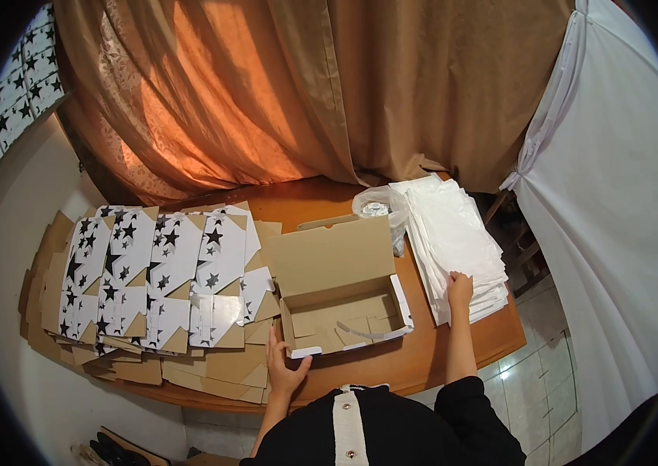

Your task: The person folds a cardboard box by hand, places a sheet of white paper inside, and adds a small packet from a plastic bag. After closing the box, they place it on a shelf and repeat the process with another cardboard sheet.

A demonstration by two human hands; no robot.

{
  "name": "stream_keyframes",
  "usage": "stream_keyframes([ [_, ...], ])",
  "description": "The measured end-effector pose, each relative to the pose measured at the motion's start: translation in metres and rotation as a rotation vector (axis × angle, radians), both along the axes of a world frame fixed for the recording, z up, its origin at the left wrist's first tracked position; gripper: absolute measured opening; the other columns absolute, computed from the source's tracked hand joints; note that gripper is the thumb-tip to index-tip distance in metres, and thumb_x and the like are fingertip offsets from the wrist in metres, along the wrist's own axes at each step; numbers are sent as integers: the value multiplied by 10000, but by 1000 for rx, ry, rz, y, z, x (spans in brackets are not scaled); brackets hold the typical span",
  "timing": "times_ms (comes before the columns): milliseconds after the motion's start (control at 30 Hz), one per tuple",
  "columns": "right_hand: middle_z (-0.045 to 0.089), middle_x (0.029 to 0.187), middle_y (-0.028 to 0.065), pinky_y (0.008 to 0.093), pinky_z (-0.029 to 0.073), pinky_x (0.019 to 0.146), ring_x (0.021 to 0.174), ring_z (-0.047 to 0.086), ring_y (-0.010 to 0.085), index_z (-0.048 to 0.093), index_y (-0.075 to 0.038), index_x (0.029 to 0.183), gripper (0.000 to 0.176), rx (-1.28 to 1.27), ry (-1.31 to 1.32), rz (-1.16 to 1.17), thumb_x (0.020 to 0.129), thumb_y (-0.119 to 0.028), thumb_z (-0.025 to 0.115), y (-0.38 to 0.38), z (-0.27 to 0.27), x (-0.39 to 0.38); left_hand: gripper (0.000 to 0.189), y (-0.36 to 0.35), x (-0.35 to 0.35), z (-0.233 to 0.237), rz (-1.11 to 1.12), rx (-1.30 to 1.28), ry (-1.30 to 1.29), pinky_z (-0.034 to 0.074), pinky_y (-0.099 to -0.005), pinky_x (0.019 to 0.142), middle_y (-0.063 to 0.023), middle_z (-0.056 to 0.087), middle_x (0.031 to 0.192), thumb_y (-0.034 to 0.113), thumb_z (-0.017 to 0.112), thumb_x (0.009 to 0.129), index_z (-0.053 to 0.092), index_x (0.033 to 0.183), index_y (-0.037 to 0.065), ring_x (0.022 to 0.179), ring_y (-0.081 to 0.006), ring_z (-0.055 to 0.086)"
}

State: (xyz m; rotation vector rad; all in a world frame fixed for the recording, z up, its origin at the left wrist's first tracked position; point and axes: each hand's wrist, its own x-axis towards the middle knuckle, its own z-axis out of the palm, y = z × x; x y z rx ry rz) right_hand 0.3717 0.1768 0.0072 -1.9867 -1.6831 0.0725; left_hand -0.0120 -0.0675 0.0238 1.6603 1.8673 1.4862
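Observation:
An open cardboard box (pixel 337 264) stands on the wooden table with its lid raised at the back; a thin grey strip lies across its inside near the front. My left hand (pixel 285 368) is at the box's front left corner, fingers apart, touching or very near its edge. To the right of the box is a stack of thin white sheets (pixel 449 233). My right hand (pixel 460 289) rests at the lower part of this stack, fingers bent together at the top sheet; whether a sheet is pinched between them is too small to tell.
Flat cardboard pieces with black stars (pixel 166 279) lie in overlapping piles at the left. Behind the box sits a clear plastic bag (pixel 379 203) with something silvery. The wooden table (pixel 422 357) has its front edge near my body; curtains (pixel 267 93) hang behind it.

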Motion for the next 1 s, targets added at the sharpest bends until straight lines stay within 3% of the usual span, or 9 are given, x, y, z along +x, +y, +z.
stream_keyframes([
  [100,643,808,170,395,427,847,810,606,325,676,-20,824,202,-63,85,-73,722,-193,654,-11,30,-3,434,9,10,26,101,116,79,229,-477,1021,-247,425,1273,271,727,666,485,950,50,1247,-392,321],
  [233,646,768,175,373,486,649,715,628,320,685,-13,784,235,-37,147,-68,693,-229,697,-10,34,3,499,36,25,61,-199,77,334,212,-526,1018,-176,404,1317,302,697,690,508,1079,51,1259,-383,304],
  [300,649,752,170,354,484,636,691,632,293,679,-4,788,222,-12,226,-15,703,-209,693,-5,29,11,549,54,40,75,-551,-114,274,196,-537,1026,-179,439,1284,357,688,699,508,1118,50,1262,-376,303],
  [533,526,568,-17,213,339,475,520,430,46,596,2,701,203,182,662,83,771,-172,674,-11,36,23,609,100,51,54,-777,-510,370,148,-543,1040,-146,516,1207,498,623,726,524,1166,88,1210,-335,392],
  [600,501,547,-20,221,312,452,501,411,47,573,-10,683,221,164,729,94,788,-185,659,-19,46,24,538,104,49,67,-823,-734,478,288,-494,988,-119,621,1013,507,626,712,601,1067,102,1012,-306,553],
  [700,447,586,-57,207,234,461,533,344,18,516,-61,684,244,163,924,195,835,-224,618,-33,68,19,452,96,46,62,-771,-544,611,427,-421,832,-90,653,829,463,658,691,645,955,97,807,-294,608],
  [800,625,870,45,185,386,685,777,524,51,501,-115,670,244,-41,1328,493,852,-254,585,-55,102,5,365,79,40,59,-727,-408,575,466,-398,691,-83,648,873,356,676,696,632,966,113,827,-270,611],
  [900,568,1145,181,285,375,896,1014,541,156,523,-113,631,239,81,1378,737,796,-241,641,-68,116,-25,259,61,42,71,-643,-432,624,452,-390,703,-74,647,852,260,656,724,633,938,118,824,-255,607],
  [1000,411,1298,227,385,132,1070,1250,365,271,550,-86,586,242,-209,1626,967,707,-219,713,-75,109,-64,201,46,43,63,-555,-326,557,436,-375,717,-70,642,827,216,629,747,630,921,114,816,-246,600],
])
